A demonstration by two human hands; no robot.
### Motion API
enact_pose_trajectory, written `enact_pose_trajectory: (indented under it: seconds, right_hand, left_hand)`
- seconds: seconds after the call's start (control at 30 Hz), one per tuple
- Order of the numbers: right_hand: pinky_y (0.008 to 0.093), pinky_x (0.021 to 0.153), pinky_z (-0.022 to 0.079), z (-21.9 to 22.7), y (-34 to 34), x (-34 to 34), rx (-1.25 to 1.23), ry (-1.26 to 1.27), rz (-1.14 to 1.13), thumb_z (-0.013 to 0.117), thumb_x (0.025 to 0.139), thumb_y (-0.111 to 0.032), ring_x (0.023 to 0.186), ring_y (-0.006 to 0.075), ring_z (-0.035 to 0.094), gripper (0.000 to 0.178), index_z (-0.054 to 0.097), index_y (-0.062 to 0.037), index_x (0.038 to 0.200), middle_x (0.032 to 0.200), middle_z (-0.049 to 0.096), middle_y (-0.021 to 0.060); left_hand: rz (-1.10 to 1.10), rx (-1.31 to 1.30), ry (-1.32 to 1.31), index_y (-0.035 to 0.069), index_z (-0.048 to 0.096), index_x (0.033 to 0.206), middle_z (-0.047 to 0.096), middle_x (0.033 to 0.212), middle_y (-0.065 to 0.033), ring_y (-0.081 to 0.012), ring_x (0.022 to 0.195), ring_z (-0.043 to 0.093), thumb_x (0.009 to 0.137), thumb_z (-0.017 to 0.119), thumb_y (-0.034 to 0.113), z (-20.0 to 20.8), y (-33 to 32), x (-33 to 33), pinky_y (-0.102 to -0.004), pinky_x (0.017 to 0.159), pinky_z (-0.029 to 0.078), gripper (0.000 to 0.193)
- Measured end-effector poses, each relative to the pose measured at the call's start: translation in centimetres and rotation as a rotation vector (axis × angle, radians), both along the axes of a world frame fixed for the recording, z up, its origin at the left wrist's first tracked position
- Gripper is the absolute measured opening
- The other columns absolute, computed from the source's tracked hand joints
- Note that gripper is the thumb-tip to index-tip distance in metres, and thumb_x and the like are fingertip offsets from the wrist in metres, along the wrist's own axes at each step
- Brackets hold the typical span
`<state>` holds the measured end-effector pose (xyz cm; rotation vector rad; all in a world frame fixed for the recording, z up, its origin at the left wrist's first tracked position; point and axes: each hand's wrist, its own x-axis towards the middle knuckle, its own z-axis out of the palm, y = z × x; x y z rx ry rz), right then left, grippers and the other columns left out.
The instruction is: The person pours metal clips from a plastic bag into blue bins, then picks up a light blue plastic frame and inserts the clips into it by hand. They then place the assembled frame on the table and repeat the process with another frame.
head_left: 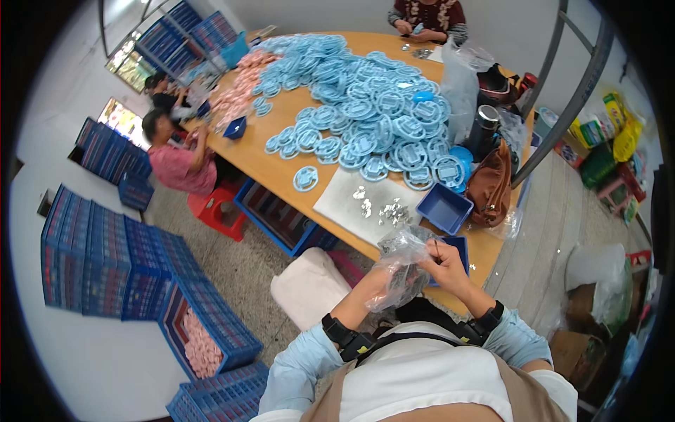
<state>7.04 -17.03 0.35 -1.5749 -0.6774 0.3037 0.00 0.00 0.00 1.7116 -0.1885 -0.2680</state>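
Both hands at work on a clear plastic bag over the table's near edge

The clear plastic bag (402,264) is in front of the person's body, just off the near edge of the table (281,172). The left hand (374,283) is around its lower left side, the fingers curled and partly veiled by the film; they appear to hold it. The right hand (444,264) is at the bag's right side, fingers drawn narrow in a pinch on the film. Whether they also grip a small piece, I cannot tell, nor what the bag contains.

The step in hand looks like handling the bag at its edge. As I judge it, the next move calls for a steady left hold while the right fingers work precisely, since thin film slips and crumples easily.

Just beyond the bag, small shiny pieces (394,212) lie loose on a pale mat (344,211). To their right sits a blue tray (445,206), with a second tray (460,247) nearer the right hand, partly hidden by it. Farther out, light-blue plastic discs (380,105) are heaped across the table, with one disc (305,178) lying apart beside the mat.
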Motion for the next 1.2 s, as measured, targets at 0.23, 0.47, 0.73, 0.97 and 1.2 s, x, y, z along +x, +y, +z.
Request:
enact_pose_trajectory:
  seconds: [0.23,0.47,0.73,0.97,1.2]
  right_hand:
    - [0.0204,0.051,0.028,-0.4,-0.8,4.2,0.063,0.168,-0.070,0.062,0.074,-0.005,0.059,0.0051,0.038,0.007,0.062,0.0007,0.079,0.070,0.048,-0.0004]
    - [0.0206,0.053,0.029,-0.7,-0.6,6.3,0.115,0.263,-0.181,0.062,0.076,-0.006,0.064,0.0047,0.041,0.010,0.063,0.0022,0.080,0.073,0.050,-0.0006]
    - [0.0197,0.056,0.031,0.2,1.3,7.6,0.127,0.493,-0.351,0.062,0.076,-0.005,0.067,0.0046,0.042,0.010,0.063,0.0040,0.080,0.079,0.052,0.0001]
    - [0.0216,0.062,0.038,0.6,3.6,8.1,0.128,0.540,-0.476,0.062,0.075,-0.004,0.072,0.0069,0.047,0.012,0.063,0.0050,0.084,0.083,0.055,0.0018]
    - [0.0226,0.060,0.038,0.2,4.5,7.2,0.030,0.440,-0.544,0.063,0.073,-0.004,0.069,0.0079,0.047,0.011,0.063,0.0036,0.081,0.072,0.056,0.0022]
  left_hand:
    - [0.041,-1.081,0.913,0.007,0.047,0.118,0.055,0.110,-0.0087,-0.0233,0.101,0.054,0.092,0.037,0.024,-1.1,2.0,6.1,-0.0397,0.085,0.044,0.033]
    - [0.153,-0.965,1.044,0.006,0.045,0.119,0.054,0.113,-0.0102,-0.0237,0.101,0.055,0.092,0.039,0.026,-0.2,3.4,10.7,-0.0412,0.081,0.048,0.034]
    - [0.032,-0.836,1.201,0.005,0.047,0.117,0.058,0.106,-0.0105,-0.0228,0.094,0.059,0.090,0.045,0.027,-4.5,6.8,16.2,-0.0359,0.072,0.052,0.035]
    - [-0.071,-0.790,1.300,0.002,0.051,0.111,0.060,0.101,-0.0121,-0.0227,0.086,0.061,0.088,0.049,0.025,-3.4,8.1,19.8,-0.0345,0.069,0.053,0.032]
    - [-0.058,-0.682,1.230,0.006,0.054,0.105,0.058,0.099,-0.0072,-0.0175,0.087,0.057,0.087,0.052,0.024,-7.1,7.8,19.0,-0.0311,0.074,0.050,0.026]
